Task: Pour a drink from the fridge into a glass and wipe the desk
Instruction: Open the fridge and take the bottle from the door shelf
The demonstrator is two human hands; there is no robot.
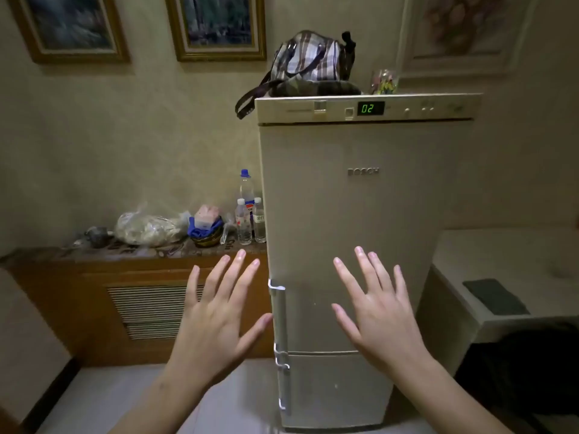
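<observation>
At the far left, a wooden cabinet [94, 270] stands against the wall, its top carrying a plastic bag [147, 228], a small basket [206, 236] and three bottles [249, 214] standing upright just beside the fridge. The left hand [216, 317] is raised in front of it, fingers spread wide, holding nothing, its thumb near the upper door handle [279, 314]. The fridge [360, 214] stands tall and upright, both doors closed, front facing the camera, handles running vertically down its left edge. A checked bag [310, 61] sits on top. The right hand [379, 311] is likewise splayed and empty before the door. Right of the fridge, a dark cloth [495, 297] lies flat on a pale desk [517, 255].
</observation>
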